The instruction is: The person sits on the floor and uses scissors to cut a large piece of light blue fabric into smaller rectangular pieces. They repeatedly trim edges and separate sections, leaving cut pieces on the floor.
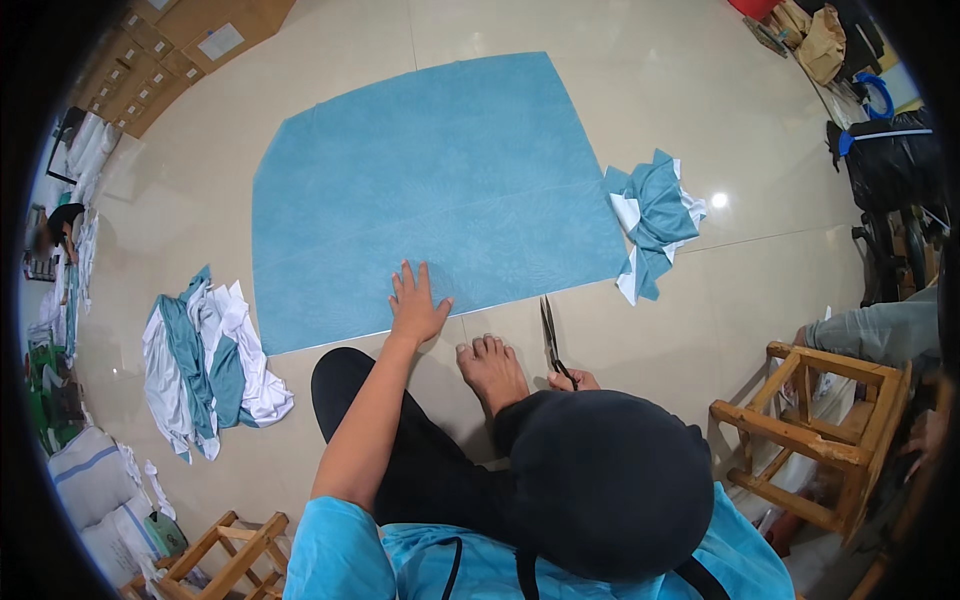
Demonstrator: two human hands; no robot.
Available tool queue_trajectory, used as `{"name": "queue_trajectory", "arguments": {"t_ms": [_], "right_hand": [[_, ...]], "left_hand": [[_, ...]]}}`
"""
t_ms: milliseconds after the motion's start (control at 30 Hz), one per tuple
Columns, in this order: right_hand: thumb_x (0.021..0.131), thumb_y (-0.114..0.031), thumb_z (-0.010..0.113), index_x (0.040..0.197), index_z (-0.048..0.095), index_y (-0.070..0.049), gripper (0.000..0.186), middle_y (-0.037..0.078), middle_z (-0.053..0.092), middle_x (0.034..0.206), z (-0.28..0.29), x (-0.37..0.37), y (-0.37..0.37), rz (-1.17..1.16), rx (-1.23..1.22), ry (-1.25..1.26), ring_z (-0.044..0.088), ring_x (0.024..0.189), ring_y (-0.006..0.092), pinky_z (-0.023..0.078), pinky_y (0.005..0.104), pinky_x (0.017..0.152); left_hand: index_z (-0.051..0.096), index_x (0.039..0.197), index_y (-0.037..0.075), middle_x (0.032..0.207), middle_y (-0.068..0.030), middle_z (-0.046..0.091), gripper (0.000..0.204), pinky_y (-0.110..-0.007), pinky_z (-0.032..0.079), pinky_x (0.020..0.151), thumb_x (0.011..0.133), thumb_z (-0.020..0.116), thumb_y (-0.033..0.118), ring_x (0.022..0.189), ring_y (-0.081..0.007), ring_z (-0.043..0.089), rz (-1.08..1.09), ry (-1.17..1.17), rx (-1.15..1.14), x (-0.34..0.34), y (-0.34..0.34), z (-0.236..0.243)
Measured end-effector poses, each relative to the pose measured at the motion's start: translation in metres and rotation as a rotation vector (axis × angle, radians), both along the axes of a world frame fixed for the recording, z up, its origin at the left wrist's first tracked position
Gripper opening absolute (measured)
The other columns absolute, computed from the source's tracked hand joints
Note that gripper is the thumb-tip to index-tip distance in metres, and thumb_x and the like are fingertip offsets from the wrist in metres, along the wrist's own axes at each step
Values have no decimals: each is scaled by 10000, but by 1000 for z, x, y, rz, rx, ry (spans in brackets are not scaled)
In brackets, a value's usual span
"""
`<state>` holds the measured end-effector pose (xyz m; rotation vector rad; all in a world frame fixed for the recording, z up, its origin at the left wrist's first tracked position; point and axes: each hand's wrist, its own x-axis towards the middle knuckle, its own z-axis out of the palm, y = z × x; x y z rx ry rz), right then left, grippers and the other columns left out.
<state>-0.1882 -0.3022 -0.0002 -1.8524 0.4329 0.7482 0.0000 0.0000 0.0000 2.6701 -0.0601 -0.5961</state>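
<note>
A large sheet of blue-teal fabric (430, 180) lies spread on the tiled floor, its near edge running toward my foot. My left hand (417, 308) rests palm down on the fabric near that edge, fingers spread. Low beside my bare foot (492, 378), my right hand (584, 381) grips a pair of dark scissors (551, 338) by the handles. Their blades point away from me, and the tips are close to the fabric's near edge. The cap hides part of my right arm.
Crumpled teal-and-white cloth (655, 215) touches the sheet's right side; another heap (215, 365) lies at its left. Wooden stools stand at right (815, 430) and lower left (225, 560). Cardboard boxes (205, 45) fill the far left corner. Another person (67, 228) is at the left edge.
</note>
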Motion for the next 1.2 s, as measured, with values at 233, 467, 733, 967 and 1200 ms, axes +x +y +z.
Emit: {"name": "queue_trajectory", "arguments": {"t_ms": [233, 467, 733, 967, 1200], "right_hand": [[997, -449, 787, 867, 630, -78, 423, 2, 571, 726, 24, -5, -12, -602, 708, 340, 550, 625, 119, 461, 290, 626], [983, -359, 820, 839, 602, -80, 382, 12, 599, 687, 11, 3, -2, -535, 540, 205, 561, 556, 112, 467, 283, 556], [953, -287, 865, 796, 574, -83, 389, 17, 598, 660, 7, 9, 3, -506, 220, 129, 552, 501, 101, 446, 294, 468], [944, -276, 868, 777, 567, -87, 393, 13, 599, 661, 12, 17, 5, -498, 196, 129, 553, 507, 100, 459, 290, 495], [995, -382, 794, 863, 636, -86, 360, -8, 608, 718, 21, 4, -7, -549, 588, 260, 570, 563, 107, 460, 263, 545]], "left_hand": [[248, 1724, 92, 1790, -286, 55, 941, -790, 270, 1209, 984, 759, 370, 1628, -578, 72, 60, 45, -58, 5, 3, -4], [258, 1718, 95, 1785, -288, 64, 921, -803, 294, 1190, 983, 755, 345, 1623, -586, 79, 57, 40, -75, 5, 3, 2], [263, 1713, 99, 1784, -289, 73, 904, -810, 306, 1177, 986, 748, 334, 1620, -594, 80, 48, 31, -81, 5, 4, 0], [259, 1715, 93, 1791, -285, 59, 908, -803, 290, 1191, 986, 755, 309, 1620, -598, 75, 56, 24, -78, 3, 4, 1], [615, 1360, 57, 1400, -209, 570, 504, -527, 464, 1088, 925, 798, 235, 1358, -417, 516, -321, -322, -256, -9, -42, 9]]}}
